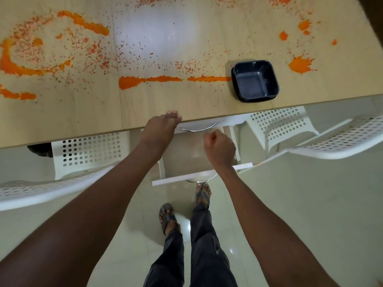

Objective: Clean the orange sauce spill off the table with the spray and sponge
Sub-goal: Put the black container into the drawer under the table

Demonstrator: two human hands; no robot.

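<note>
The left hand rests flat on the table edge, gripping nothing; the right hand hangs loosely curled and empty over the open drawer. The orange sauce spill lies beyond both hands, its nearest streak just past the left fingertips.

Home dining area: wooden table, perforated white chairs, tiled floor.
</note>
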